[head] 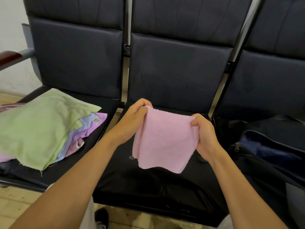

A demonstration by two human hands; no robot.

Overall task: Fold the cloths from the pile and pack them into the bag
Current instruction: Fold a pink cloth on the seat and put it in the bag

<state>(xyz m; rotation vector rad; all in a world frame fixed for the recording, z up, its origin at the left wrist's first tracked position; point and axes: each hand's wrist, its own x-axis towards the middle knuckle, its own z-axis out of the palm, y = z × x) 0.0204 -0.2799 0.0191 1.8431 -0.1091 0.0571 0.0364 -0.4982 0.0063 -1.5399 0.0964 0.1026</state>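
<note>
A pink cloth (163, 141) hangs in the air above the middle seat (158, 184) of a row of dark chairs. My left hand (133, 118) pinches its upper left corner and my right hand (204, 134) grips its right edge. On the left seat lies the pile of cloths (41, 129), with a light green one on top and blue, purple and patterned ones showing beneath. A dark bag (270, 151) sits on the right seat, its zip open and its navy lining visible.
Dark padded backrests (178, 66) rise behind the seats. A wooden-topped armrest (9, 57) stands at the far left. Tiled floor (18, 205) and a dark shoe (101, 215) show below the seat's front edge.
</note>
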